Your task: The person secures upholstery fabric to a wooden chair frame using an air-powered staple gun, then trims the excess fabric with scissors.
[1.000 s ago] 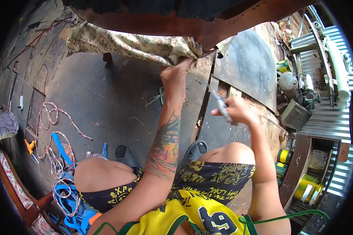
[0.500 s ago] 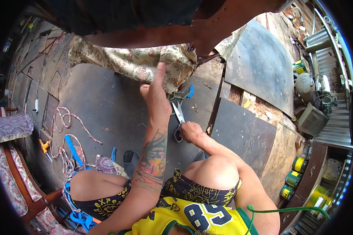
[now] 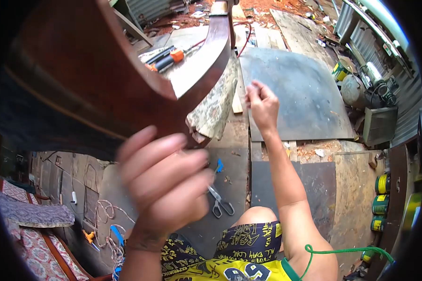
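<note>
My left hand (image 3: 166, 180), blurred by motion, is raised in the foreground with its fingers bent and a little apart. It overlaps the lower edge of a dark brown wooden furniture frame (image 3: 197, 100). Floral upholstery fabric (image 3: 215, 107) hangs off the frame's right side, between my two hands. To the right of the fabric, my right hand (image 3: 263, 105) is held up with its fingers curled in toward the thumb; whatever is between them is hidden. The scissors (image 3: 219, 203) lie on the floor below, blades partly spread, away from both hands.
An orange-and-black tool (image 3: 169, 60) lies beyond the frame. Dark sheets (image 3: 295, 93) cover part of the wooden floor. At right stand a compressor (image 3: 377, 86) and several green-and-yellow cans (image 3: 380, 204). Patterned seat cushions (image 3: 35, 210) and a tangled cord (image 3: 105, 210) are at left.
My right hand has let go of the scissors and risen to the right of the fabric. My left hand has left the fabric and come closer to the camera. The view has shifted.
</note>
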`<state>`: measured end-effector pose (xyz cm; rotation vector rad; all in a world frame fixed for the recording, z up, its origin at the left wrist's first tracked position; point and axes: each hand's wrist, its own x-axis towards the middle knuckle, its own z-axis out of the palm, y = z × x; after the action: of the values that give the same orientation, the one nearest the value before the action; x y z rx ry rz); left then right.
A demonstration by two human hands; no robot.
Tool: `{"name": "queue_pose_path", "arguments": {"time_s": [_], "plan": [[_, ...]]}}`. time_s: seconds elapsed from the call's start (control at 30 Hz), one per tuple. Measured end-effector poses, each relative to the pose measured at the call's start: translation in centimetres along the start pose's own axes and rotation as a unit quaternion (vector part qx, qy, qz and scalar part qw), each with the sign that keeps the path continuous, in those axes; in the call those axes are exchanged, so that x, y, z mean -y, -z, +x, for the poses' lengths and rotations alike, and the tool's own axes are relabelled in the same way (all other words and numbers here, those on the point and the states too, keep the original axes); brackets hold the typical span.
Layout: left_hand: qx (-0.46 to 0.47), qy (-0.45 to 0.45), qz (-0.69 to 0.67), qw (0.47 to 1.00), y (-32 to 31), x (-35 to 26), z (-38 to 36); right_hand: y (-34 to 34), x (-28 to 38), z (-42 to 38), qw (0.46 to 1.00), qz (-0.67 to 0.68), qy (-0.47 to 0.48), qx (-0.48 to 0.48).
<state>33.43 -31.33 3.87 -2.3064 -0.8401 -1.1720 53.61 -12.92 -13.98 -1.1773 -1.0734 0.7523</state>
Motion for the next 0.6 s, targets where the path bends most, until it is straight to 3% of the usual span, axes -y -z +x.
{"name": "queue_pose_path", "arguments": {"time_s": [0.1,0.2,0.23,0.27,0.37,0.47,0.57,0.6], "plan": [[0.065,0.003,0.157,0.986,-6.6,0.6,6.0,-1.0,7.5,6.3,0.989,0.076,0.108,-0.071],[0.187,0.151,0.199,0.95,-8.5,3.2,10.5,-2.9,11.2,12.5,0.947,0.099,0.301,-0.051],[0.239,0.198,0.232,0.922,-9.1,4.3,11.8,-3.2,13.8,12.9,0.963,0.106,0.247,0.023],[0.422,0.348,0.164,0.821,-9.4,4.9,13.8,-3.9,15.0,14.2,0.964,0.109,0.229,0.081],[0.382,0.313,0.233,0.838,-10.9,5.3,12.5,-9.0,17.7,18.3,0.916,-0.091,0.326,0.216],[0.383,0.271,0.268,0.842,-11.1,5.3,12.1,-18.4,19.4,20.7,0.785,-0.324,0.33,0.412],[0.371,0.248,0.321,0.835,-11.8,5.8,11.6,-26.2,18.7,20.6,0.544,-0.513,0.386,0.541],[0.383,0.239,0.346,0.822,-11.9,5.8,11.7,-27.6,18.0,20.6,0.517,-0.52,0.379,0.564]]}}
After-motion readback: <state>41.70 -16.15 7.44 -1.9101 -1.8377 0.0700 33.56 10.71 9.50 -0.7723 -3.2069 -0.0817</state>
